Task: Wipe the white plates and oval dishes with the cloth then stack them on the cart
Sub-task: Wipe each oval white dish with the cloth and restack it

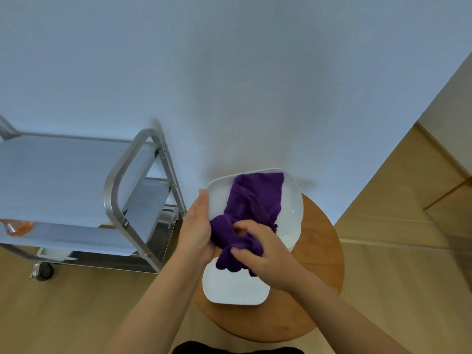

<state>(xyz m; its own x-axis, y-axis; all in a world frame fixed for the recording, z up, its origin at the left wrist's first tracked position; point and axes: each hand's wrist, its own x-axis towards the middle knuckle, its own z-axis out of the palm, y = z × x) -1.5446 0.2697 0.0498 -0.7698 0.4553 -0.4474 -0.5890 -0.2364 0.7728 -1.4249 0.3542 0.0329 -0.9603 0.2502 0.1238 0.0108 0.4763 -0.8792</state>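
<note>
My left hand (196, 226) holds a white square ceramic plate (291, 200) at centre frame while my right hand (265, 254) grips the purple cloth (255, 198), the steel cart (76, 175) at left bare of plates.

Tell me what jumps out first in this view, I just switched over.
The purple cloth draped over a white plate, at centre, catches the eye first. The left hand holds that plate by its rim while the right hand grips the cloth. Below them another white dish lies on a round wooden table; a steel cart stands left.
</note>
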